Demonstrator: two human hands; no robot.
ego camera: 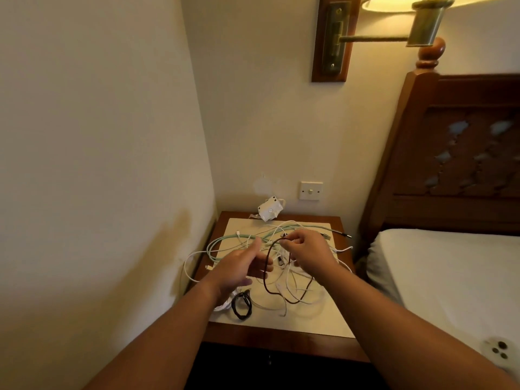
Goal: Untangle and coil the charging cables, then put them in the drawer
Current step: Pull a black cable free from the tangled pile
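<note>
Well, starting at the left, I see a white cable (187, 266) hanging in a loop over the left edge of the nightstand (281, 337). Next to it, a light green cable (233, 237) lies on the pale mat (309, 325) on top. The left hand (244, 266) is above the mat, fingers straight and thumb up, holding nothing. Just below it sits a small black cable (234, 306), rolled into a ring. At the back by the wall is a white plug block (269, 211). In the middle is a messy pile of white cables (287, 280). A dark brown cable (289, 301) hangs in a big loop over the pile. I cannot tell if the left fingers touch it. The right hand (309, 254) pinches the top of that loop with thumb and fingers. Far right is a bed (450, 277).
</note>
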